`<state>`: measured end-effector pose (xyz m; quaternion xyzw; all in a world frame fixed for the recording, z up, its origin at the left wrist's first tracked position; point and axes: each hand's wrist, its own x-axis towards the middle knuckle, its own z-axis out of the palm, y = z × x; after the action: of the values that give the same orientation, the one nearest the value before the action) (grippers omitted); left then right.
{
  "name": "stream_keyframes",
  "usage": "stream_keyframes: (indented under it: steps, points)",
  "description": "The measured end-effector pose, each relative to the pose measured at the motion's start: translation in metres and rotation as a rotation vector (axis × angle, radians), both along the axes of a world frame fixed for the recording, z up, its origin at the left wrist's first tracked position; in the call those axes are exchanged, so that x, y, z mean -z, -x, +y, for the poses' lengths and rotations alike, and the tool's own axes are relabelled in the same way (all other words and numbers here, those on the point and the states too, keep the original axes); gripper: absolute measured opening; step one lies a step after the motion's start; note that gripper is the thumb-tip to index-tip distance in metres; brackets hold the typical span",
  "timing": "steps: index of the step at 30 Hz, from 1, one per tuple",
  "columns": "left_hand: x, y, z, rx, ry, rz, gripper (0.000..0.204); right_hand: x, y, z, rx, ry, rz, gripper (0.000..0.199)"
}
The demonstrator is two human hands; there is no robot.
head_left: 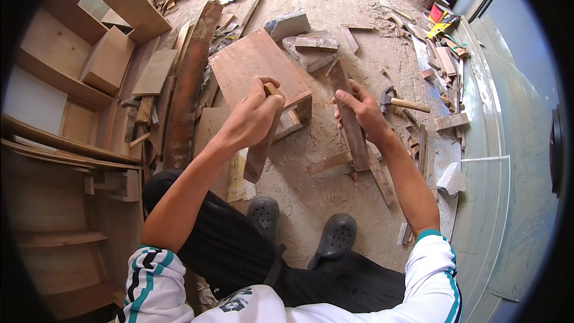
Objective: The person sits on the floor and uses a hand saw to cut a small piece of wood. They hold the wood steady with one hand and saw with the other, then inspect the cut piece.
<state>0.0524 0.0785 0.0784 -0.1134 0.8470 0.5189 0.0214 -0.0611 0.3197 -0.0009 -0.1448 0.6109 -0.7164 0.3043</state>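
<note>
My left hand [257, 110] is closed around the upper end of a short wooden strip [260, 152], which slants down toward my feet. In my right hand [365, 110] is a longer, darker wooden strip [354, 137], gripped near its middle with the thumb along its face. The two strips are apart. Beyond my left hand a wooden box [257, 63] rests on the ground, its near side partly open. A hammer [409, 105] with a light wooden handle lies just right of my right hand, its head close to the wrist.
Stone blocks [287, 25] sit behind the box, with a wood offcut [315, 43] on one. Long planks [194, 90] and a wooden cabinet [66, 90] line the left. Wood scraps [445, 63] and glass sheets [496, 203] lie right. More strips [329, 164] lie near my shoes [336, 236].
</note>
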Motion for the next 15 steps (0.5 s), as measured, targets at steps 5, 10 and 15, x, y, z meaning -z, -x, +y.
stream_keyframes:
  steps: [5,10,15]
  points:
    - [-0.007,0.003,0.009,0.151,-0.06,0.116,0.034,-0.041,-0.013,0.002,-0.338,-0.001,0.182,0.044]
    - [-0.009,-0.001,0.016,0.211,-0.096,0.125,0.051,-0.067,-0.015,0.01,-0.324,-0.134,0.323,0.047]
    - [-0.006,0.0,0.024,0.252,-0.216,0.116,0.047,-0.076,-0.009,0.018,-0.382,-0.266,0.439,0.048]
